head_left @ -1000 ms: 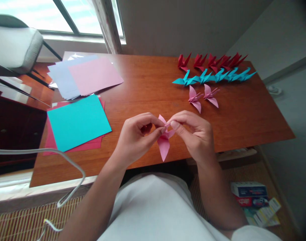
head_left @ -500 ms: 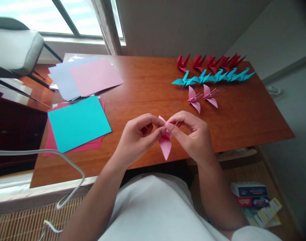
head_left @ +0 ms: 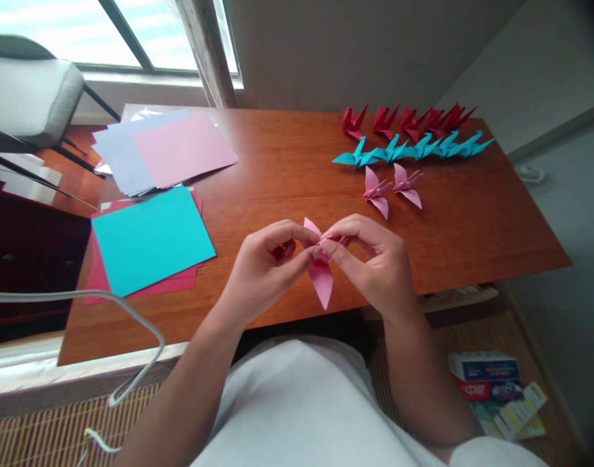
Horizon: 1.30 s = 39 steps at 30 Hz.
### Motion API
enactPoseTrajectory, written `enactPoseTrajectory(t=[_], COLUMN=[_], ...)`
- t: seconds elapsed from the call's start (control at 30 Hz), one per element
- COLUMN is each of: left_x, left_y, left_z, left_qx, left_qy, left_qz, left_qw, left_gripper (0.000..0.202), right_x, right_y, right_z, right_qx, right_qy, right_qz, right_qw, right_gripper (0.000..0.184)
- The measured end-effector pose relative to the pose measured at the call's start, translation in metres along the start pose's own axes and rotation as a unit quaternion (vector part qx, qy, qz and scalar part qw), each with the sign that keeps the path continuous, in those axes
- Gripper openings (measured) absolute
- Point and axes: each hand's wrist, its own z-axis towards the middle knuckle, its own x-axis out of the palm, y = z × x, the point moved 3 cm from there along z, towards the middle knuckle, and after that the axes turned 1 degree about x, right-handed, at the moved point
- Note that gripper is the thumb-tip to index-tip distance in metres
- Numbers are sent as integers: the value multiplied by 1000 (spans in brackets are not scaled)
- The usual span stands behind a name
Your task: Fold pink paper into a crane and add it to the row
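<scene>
Between my hands, above the table's near edge, is a pink origami crane [head_left: 322,285] with its wings spread, one pointing away and one toward me. My left hand [head_left: 272,263] pinches its left end between thumb and fingertips. On the other side my right hand [head_left: 369,256] pinches it the same way. The fingertips cover the crane's middle. Farther back on the right stand two finished pink paper cranes [head_left: 375,192], a row of several blue paper cranes [head_left: 395,150] and a row of several red paper cranes [head_left: 385,121].
On the left of the wooden table [head_left: 277,168] lie blue sheets [head_left: 154,240] over red sheets [head_left: 93,272], with pink paper [head_left: 185,149] and pale lilac paper [head_left: 122,152] behind. A white cable [head_left: 131,311] loops at lower left. Boxes [head_left: 484,368] sit below at right.
The pink crane has turned slightly in my fingers; its far wing now shows more, tilted to the left. Both hands keep their pinch in nearly the same place.
</scene>
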Motion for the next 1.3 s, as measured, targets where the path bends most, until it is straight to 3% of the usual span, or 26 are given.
enactPoseTrajectory(t=[0.3, 0.73, 1.03, 1.3], left_x=[-2, -4, -8, -3], left_y=[-4, 3, -10, -15], left_z=[3, 2, 1, 0], left_qx=[46, 23, 121, 183], left_qy=[-14, -4, -23, -41], left_qz=[44, 17, 113, 127], left_qw=[998, 1000, 986, 974], left_gripper=[9, 10, 3, 6], right_x=[1, 0, -6, -11], right_y=[4, 5, 2, 1], right_z=[2, 3, 1, -1], right_qx=[-24, -38, -68, -119], right_qy=[5, -5, 16, -15], right_qz=[5, -41, -3, 4], right_qw=[1000, 998, 998, 993], right_gripper=[6, 9, 7, 14])
